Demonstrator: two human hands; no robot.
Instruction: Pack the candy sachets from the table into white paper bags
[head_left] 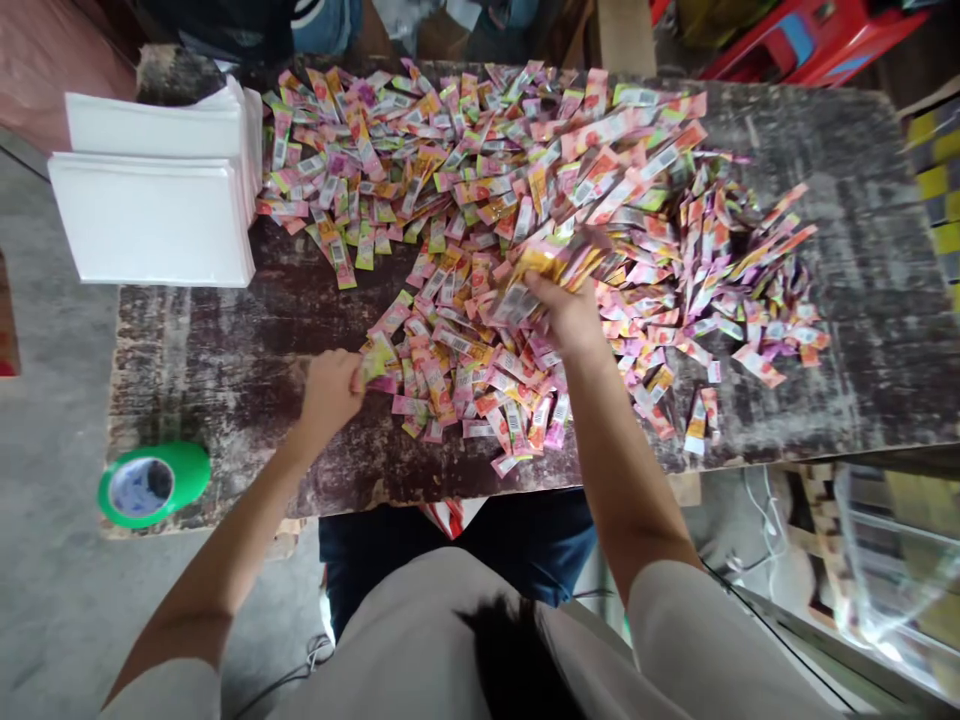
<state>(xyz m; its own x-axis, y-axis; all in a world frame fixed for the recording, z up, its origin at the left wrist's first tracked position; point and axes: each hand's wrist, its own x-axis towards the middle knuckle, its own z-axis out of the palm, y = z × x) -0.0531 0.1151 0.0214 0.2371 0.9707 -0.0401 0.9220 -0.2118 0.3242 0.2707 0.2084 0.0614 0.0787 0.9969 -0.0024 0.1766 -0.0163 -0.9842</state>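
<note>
Small pink, orange, green and purple packets [439,375] lie in a wide, loose pile over the middle of the worn dark table [247,330]. At the pile's left front edge, my left hand [335,385] has its fingers closed on a yellow-green packet [377,357]. Over the centre of the pile, my right hand [568,305] holds a bunch of packets [562,262], slightly blurred; its fingertips are partly hidden by them.
Stacked white sheets or pouches [154,220] stand at the table's back left. A green tape roll [154,484] lies at the front left corner. Behind the table are a red stool [817,45] and part of a person [326,25].
</note>
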